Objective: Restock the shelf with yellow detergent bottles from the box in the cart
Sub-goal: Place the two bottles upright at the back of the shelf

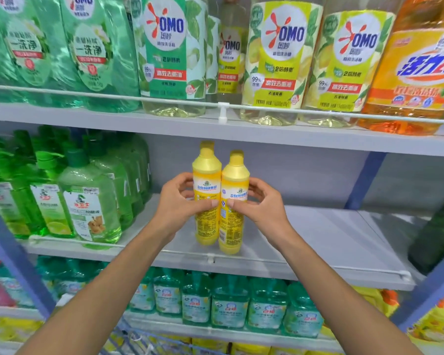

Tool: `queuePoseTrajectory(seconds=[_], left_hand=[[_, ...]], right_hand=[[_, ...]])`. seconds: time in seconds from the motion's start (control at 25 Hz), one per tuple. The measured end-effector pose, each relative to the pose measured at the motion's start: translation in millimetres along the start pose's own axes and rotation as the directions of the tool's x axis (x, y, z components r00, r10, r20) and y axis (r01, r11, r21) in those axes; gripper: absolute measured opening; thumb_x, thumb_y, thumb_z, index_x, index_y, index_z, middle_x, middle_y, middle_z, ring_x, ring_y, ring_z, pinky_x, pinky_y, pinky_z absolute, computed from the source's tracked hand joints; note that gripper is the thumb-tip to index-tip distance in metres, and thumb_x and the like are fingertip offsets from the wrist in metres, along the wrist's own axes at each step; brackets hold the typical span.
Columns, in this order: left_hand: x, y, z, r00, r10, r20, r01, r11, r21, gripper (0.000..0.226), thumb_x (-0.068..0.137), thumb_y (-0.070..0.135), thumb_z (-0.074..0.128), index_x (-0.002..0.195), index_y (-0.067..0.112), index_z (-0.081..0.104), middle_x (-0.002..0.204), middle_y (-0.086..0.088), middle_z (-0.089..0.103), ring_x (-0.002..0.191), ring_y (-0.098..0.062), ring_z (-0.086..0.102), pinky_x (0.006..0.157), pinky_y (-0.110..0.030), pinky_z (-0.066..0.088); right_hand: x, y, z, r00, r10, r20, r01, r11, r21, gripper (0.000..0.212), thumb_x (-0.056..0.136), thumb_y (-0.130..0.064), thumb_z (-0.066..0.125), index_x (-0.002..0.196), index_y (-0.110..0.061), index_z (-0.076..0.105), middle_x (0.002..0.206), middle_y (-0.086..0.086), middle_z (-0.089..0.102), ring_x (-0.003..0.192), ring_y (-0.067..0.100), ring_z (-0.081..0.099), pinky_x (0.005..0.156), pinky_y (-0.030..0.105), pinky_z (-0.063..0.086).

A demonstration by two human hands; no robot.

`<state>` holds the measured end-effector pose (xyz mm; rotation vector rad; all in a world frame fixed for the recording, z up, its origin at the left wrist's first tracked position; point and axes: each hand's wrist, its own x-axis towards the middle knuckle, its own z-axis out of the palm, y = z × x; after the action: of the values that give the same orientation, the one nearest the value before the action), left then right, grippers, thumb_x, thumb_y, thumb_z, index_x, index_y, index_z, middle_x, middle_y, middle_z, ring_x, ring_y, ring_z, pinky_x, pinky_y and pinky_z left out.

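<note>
Head view: left hand (180, 201) and right hand (257, 204) each curl fingers round a yellow bottle, left bottle (207, 165) and right bottle (235, 175) upright, touching, at the front of the middle shelf (318, 239), a third cap (207, 144) behind them; shelf mostly bare rightward, so restocking seems barely begun.
</note>
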<state>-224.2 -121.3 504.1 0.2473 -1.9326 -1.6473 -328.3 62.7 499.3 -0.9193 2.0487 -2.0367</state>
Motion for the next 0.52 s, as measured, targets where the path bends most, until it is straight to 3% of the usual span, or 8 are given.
queuePoseTrajectory(seconds=[0.16, 0.36, 0.52], left_hand=[[13.8, -35.0, -7.1, 1.000, -0.010, -0.015, 0.010, 1.000, 0.003, 0.059, 0.061, 0.006, 0.095, 0.112, 0.011, 0.066, 0.107, -0.004, 0.075, 0.095, -0.016, 0.073, 0.081, -0.029, 0.060], [15.7, -67.6, -10.8, 1.000, -0.030, -0.002, 0.030, 0.999, -0.029, 0.058, 0.065, 0.009, 0.093, 0.115, 0.016, 0.065, 0.110, 0.000, 0.075, 0.100, -0.015, 0.072, 0.085, -0.031, 0.059], [7.4, -81.4, -5.4, 1.000, -0.016, -0.016, 0.015, 0.997, -0.074, 0.065, 0.069, 0.011, 0.092, 0.125, 0.020, 0.060, 0.118, 0.005, 0.073, 0.109, -0.011, 0.069, 0.092, -0.029, 0.057]], right_hand=[[14.7, 34.5, 19.6, 0.999, 0.037, -0.010, -0.037, 0.999, 0.004, 0.053, 0.072, -0.001, 0.088, 0.115, -0.020, 0.066, 0.110, -0.003, 0.075, 0.104, 0.008, 0.071, 0.079, 0.022, 0.058], [17.7, 52.8, 30.6, 0.999, 0.043, -0.023, -0.043, 0.999, 0.030, 0.056, 0.076, -0.004, 0.086, 0.126, -0.016, 0.063, 0.116, -0.002, 0.074, 0.108, 0.010, 0.070, 0.084, 0.023, 0.058], [-5.3, 66.7, 39.1, 0.986, 0.035, -0.166, -0.028, 0.999, 0.042, 0.067, 0.073, -0.018, 0.090, 0.132, -0.019, 0.058, 0.122, -0.007, 0.071, 0.112, 0.007, 0.068, 0.087, 0.023, 0.058]])
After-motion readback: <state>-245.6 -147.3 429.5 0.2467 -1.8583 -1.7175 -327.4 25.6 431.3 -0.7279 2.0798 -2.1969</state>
